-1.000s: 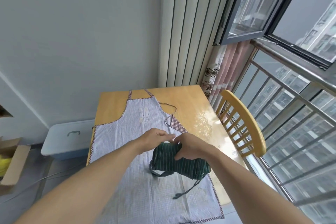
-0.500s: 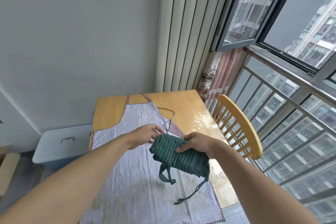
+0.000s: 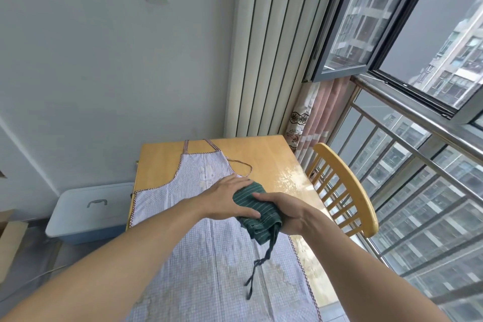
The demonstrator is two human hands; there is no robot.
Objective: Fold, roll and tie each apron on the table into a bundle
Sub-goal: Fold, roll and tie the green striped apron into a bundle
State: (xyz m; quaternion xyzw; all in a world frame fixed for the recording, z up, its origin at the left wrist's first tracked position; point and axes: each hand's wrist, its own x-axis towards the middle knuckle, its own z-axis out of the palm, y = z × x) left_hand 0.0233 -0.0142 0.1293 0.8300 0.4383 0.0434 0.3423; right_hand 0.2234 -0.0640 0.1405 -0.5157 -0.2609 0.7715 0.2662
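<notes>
A rolled green striped apron bundle (image 3: 254,208) is held up above the table between both hands. My left hand (image 3: 226,197) grips its far-left end, thumb underneath. My right hand (image 3: 286,210) is wrapped around its right end. Dark ties (image 3: 257,266) dangle below the bundle. Under it, a pale checked apron (image 3: 209,256) with a red-checked border lies spread flat along the wooden table (image 3: 264,157), its bib and neck strap toward the far edge.
A yellow wooden chair (image 3: 345,185) stands against the table's right side, with a window railing (image 3: 418,159) beyond it. A blue lidded storage box (image 3: 91,212) sits on the floor left of the table. Cardboard boxes (image 3: 7,238) are at the far left.
The green bundle has been lifted and turned more upright. My left hand has closed back onto its end after letting go briefly. The ties now hang straight down.
</notes>
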